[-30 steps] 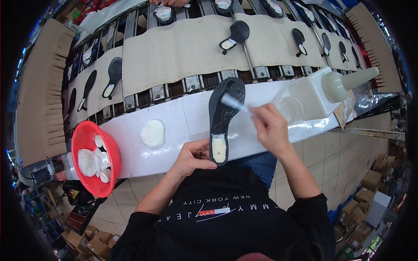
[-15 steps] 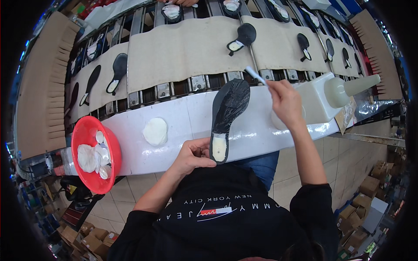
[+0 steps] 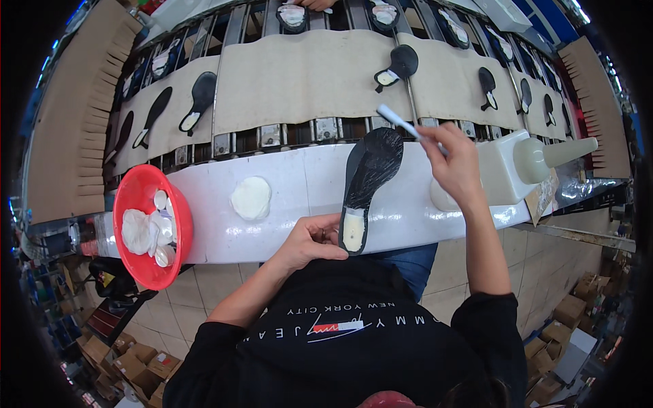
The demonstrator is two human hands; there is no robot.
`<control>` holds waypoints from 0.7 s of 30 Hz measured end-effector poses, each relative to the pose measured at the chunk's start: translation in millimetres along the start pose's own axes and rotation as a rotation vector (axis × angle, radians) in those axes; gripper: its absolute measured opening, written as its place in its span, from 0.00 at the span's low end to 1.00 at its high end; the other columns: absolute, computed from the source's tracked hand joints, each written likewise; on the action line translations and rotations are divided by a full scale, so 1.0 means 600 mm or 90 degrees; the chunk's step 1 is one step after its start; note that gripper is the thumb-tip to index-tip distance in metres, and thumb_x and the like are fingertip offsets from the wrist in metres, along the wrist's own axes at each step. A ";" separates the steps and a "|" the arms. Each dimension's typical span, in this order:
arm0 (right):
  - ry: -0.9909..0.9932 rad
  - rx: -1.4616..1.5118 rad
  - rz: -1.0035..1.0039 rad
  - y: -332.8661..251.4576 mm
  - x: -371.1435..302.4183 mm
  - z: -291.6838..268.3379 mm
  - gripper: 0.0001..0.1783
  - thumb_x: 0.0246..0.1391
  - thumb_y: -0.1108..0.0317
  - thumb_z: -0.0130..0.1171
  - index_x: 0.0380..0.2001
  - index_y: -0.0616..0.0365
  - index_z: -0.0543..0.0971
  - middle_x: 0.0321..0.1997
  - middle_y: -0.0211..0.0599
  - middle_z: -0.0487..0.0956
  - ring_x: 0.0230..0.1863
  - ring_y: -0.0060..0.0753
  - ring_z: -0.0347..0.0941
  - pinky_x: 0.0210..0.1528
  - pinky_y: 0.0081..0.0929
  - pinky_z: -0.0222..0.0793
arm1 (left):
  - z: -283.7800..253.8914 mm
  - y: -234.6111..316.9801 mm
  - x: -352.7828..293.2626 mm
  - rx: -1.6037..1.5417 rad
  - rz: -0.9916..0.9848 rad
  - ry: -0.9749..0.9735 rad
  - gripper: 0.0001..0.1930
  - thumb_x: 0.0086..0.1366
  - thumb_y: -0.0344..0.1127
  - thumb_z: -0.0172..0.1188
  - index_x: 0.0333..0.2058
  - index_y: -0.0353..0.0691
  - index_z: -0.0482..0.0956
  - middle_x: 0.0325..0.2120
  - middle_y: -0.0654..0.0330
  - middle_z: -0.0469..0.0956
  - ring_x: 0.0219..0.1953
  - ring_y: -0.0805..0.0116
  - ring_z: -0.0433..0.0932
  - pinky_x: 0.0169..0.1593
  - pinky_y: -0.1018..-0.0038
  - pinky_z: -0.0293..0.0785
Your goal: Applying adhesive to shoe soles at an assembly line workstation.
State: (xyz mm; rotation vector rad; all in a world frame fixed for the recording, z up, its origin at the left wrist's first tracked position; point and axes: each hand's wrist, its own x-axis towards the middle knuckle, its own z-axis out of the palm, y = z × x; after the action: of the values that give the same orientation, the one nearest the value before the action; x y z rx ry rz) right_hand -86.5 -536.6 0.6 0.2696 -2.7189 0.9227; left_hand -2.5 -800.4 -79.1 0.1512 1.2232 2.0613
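Note:
My left hand (image 3: 314, 239) grips the narrow heel end of a black shoe sole (image 3: 371, 170), thumb along its near edge. The sole slants over the white tabletop, wide end away from me. Its wide part has a glossy, streaky wet look, and the heel has a pale cream patch. Pinched in my right hand (image 3: 454, 163) is a thin pale brush (image 3: 401, 124), its head just past the sole's far end; I cannot tell whether they touch. Close to my right wrist a translucent white squeeze bottle (image 3: 507, 166) with a long nozzle lies on its side.
A red bowl (image 3: 178, 204) holding white cloth and small white round pieces stands at the table's left. A round white pad (image 3: 251, 198) lies on the white table (image 3: 286, 173). Beyond runs a roller conveyor with beige mats (image 3: 299, 78) bearing several black soles. Another person's hand (image 3: 314, 4) shows at the top.
The whole view has shifted a little, so most things sit farther right. The brush head has moved slightly left relative to the sole's far end. Both hands keep their holds.

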 end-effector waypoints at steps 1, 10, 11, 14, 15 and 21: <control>0.001 0.023 0.016 -0.007 -0.013 0.000 0.08 0.46 0.73 0.57 0.33 0.55 0.79 0.25 0.36 0.72 0.22 0.36 0.70 0.25 0.28 0.64 | 0.002 -0.001 0.000 -0.004 0.000 0.000 0.31 0.42 0.22 0.65 0.50 0.33 0.70 0.31 0.66 0.77 0.27 0.84 0.71 0.31 0.88 0.65; 0.051 -0.175 -0.011 -0.061 -0.065 0.067 0.07 0.46 0.72 0.56 0.32 0.51 0.79 0.27 0.34 0.72 0.25 0.42 0.72 0.25 0.35 0.68 | 0.013 -0.013 0.005 0.000 -0.009 -0.019 0.32 0.45 0.21 0.65 0.52 0.35 0.69 0.33 0.65 0.77 0.32 0.82 0.73 0.34 0.86 0.67; 0.004 -0.131 -0.030 -0.078 -0.071 0.073 0.08 0.46 0.72 0.57 0.32 0.51 0.79 0.27 0.34 0.72 0.25 0.42 0.72 0.25 0.35 0.68 | 0.010 -0.016 0.004 0.002 -0.004 -0.023 0.32 0.46 0.20 0.64 0.53 0.36 0.68 0.35 0.64 0.78 0.33 0.81 0.74 0.35 0.85 0.68; -0.057 -0.056 -0.062 -0.103 -0.081 0.066 0.10 0.45 0.73 0.57 0.34 0.50 0.79 0.28 0.34 0.73 0.25 0.40 0.73 0.25 0.34 0.68 | 0.009 -0.027 -0.003 -0.009 0.001 -0.008 0.32 0.47 0.21 0.64 0.53 0.36 0.67 0.37 0.63 0.77 0.35 0.79 0.74 0.36 0.85 0.69; -0.015 -0.055 -0.039 -0.098 -0.079 0.059 0.11 0.45 0.73 0.57 0.34 0.50 0.79 0.28 0.34 0.73 0.25 0.40 0.73 0.25 0.33 0.68 | 0.008 -0.030 -0.004 -0.010 0.004 -0.002 0.32 0.47 0.21 0.64 0.53 0.36 0.67 0.37 0.63 0.77 0.35 0.79 0.74 0.36 0.85 0.69; -0.008 -0.148 -0.012 -0.083 -0.096 0.060 0.11 0.43 0.74 0.58 0.33 0.50 0.79 0.28 0.34 0.73 0.26 0.39 0.73 0.26 0.33 0.68 | 0.004 -0.036 0.010 -0.013 0.028 -0.037 0.32 0.47 0.21 0.64 0.54 0.37 0.67 0.37 0.62 0.77 0.35 0.78 0.75 0.35 0.85 0.69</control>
State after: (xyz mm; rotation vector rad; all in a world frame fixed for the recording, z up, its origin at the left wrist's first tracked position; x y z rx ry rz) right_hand -25.3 -592.3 -15.7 0.2554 -2.7951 0.5940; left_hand 5.5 -788.7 -96.8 0.2281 1.1729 2.0930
